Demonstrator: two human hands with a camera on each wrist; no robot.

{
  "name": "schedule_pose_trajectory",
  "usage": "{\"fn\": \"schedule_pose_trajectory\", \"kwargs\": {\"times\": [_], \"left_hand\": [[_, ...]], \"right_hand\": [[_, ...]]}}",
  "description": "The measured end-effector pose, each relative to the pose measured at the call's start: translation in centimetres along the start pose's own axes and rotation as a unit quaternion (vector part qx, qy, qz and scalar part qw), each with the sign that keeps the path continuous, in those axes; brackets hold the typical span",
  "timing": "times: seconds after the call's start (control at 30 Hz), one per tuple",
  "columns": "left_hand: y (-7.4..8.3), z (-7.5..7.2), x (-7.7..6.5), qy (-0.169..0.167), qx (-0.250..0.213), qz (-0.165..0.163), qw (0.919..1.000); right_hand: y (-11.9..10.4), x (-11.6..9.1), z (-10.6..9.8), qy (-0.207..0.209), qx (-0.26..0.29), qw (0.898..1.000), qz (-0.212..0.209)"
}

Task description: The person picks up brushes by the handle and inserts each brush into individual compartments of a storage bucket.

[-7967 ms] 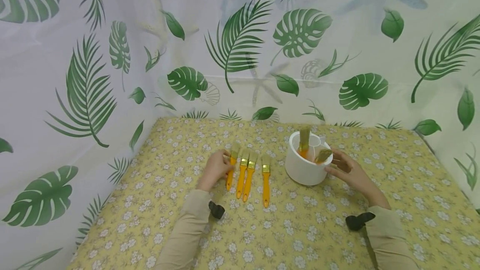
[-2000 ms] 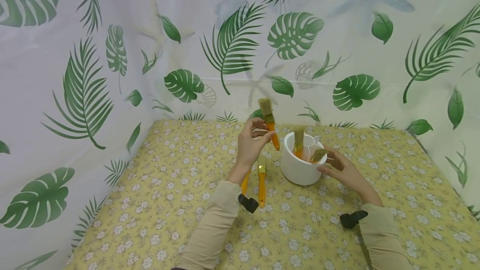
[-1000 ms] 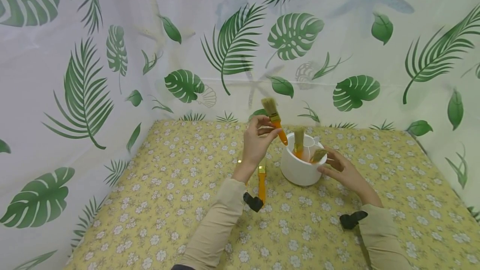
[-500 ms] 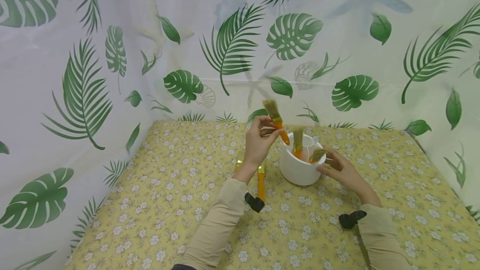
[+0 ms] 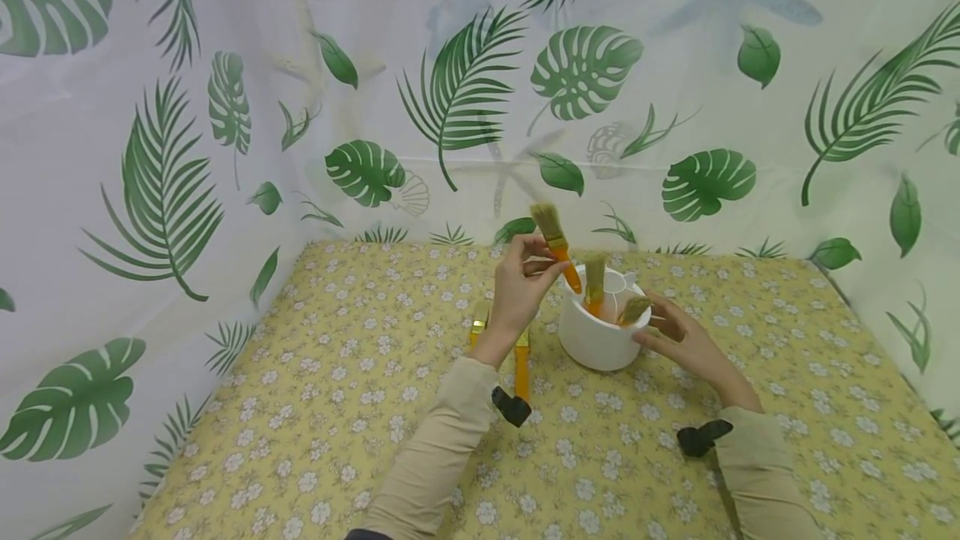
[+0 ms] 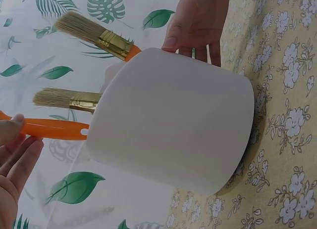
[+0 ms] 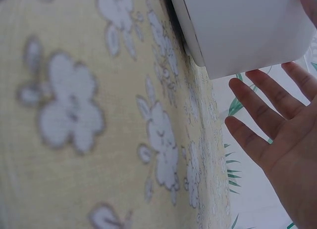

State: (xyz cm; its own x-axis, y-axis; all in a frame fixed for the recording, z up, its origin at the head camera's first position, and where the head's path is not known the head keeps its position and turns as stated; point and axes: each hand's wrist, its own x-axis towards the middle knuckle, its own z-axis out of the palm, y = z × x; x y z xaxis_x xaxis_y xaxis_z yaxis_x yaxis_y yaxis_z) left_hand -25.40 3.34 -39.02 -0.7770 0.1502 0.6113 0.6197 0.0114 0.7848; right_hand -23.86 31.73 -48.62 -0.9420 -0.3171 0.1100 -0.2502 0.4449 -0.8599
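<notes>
My left hand (image 5: 519,286) pinches a flat paintbrush (image 5: 572,277) by its orange handle. The bristles point up and the handle's end is at the left rim of a white round container (image 5: 600,346). Inside it stand an upright paintbrush (image 5: 595,277) and another paintbrush (image 5: 635,309) that leans right. At the container's right side, the fingertips of my right hand (image 5: 686,342) touch the wall, fingers fairly straight in the right wrist view. Below my left wrist lie a paintbrush (image 5: 479,325) and another paintbrush (image 5: 522,371), both partly covered by the arm.
A yellow floral cloth (image 5: 337,407) covers the table. White sheeting with green leaf prints (image 5: 457,90) rises behind the table and along both sides. A black wrist mount (image 5: 512,407) sits at the left cuff, another black wrist mount (image 5: 703,438) at the right.
Since eight seconds ago my left hand has lifted a paintbrush off the cloth and carried it right to the container. Lately the handle has edged over the rim. My right hand stays at the container.
</notes>
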Motion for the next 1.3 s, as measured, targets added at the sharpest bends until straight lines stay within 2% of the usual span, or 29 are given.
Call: {"fn": "schedule_pose_trajectory", "kwargs": {"times": [0.27,0.4,0.63,0.73,0.83,1.03,1.3], "left_hand": [[-0.2,0.3,-0.3,0.002,0.000,-0.025,0.9997],[-0.8,0.6,-0.3,0.004,0.001,-0.022,0.9997],[-3.9,1.1,-0.2,0.009,0.005,-0.011,0.9999],[-4.4,1.3,-0.2,0.008,0.007,-0.009,0.9999],[-3.7,1.3,-0.2,0.007,0.009,-0.014,0.9998],[-1.4,1.0,-0.4,-0.007,0.023,-0.009,0.9997],[-1.3,1.1,-0.6,-0.021,0.029,-0.015,0.9992]], "right_hand": [[0.2,0.0,0.1,0.002,-0.001,1.000,0.001],[0.3,0.0,0.1,0.002,-0.004,1.000,0.005],[0.3,0.0,0.1,0.000,0.001,1.000,0.003],[0.2,0.0,0.0,0.000,0.004,1.000,0.000],[0.1,0.0,0.0,-0.002,0.004,1.000,-0.002],[0.2,0.0,0.0,-0.002,0.002,1.000,-0.001],[0.0,-0.1,0.1,0.006,0.005,1.000,-0.003]]}}
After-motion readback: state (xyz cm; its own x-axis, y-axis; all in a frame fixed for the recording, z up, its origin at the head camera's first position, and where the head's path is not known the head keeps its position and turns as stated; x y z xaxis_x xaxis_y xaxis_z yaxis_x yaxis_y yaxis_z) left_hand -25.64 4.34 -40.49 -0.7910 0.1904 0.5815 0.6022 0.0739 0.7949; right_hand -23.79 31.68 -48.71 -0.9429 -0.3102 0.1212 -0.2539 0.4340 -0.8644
